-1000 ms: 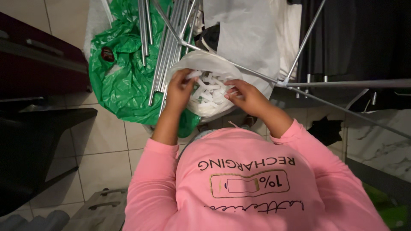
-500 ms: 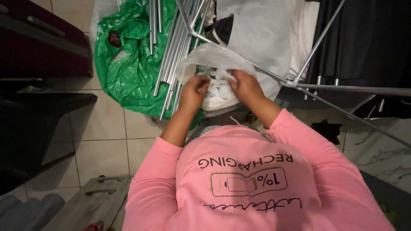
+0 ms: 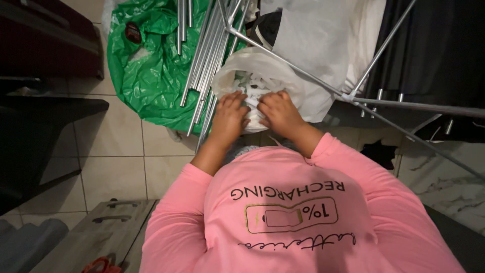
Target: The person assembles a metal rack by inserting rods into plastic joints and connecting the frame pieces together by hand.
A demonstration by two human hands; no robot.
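Observation:
A white translucent plastic bag (image 3: 255, 68) holding small white pieces sits in front of my chest. My left hand (image 3: 229, 115) grips its near left edge. My right hand (image 3: 279, 114) grips its near right edge, and the two hands almost touch. My fingers are curled into the plastic, so their tips are hidden. My pink sleeves and shirt fill the lower part of the view.
A bundle of metal tubes (image 3: 202, 55) lies on a crumpled green plastic bag (image 3: 146, 71) to the left. A metal rack frame (image 3: 384, 103) crosses over a pale sheet (image 3: 323, 45) on the right. Dark furniture (image 3: 45, 45) stands at the left, on a tiled floor (image 3: 116, 151).
My hands have drawn together on the near side of the white bag, from apart at its opening to nearly touching. The bag's mouth looks more gathered.

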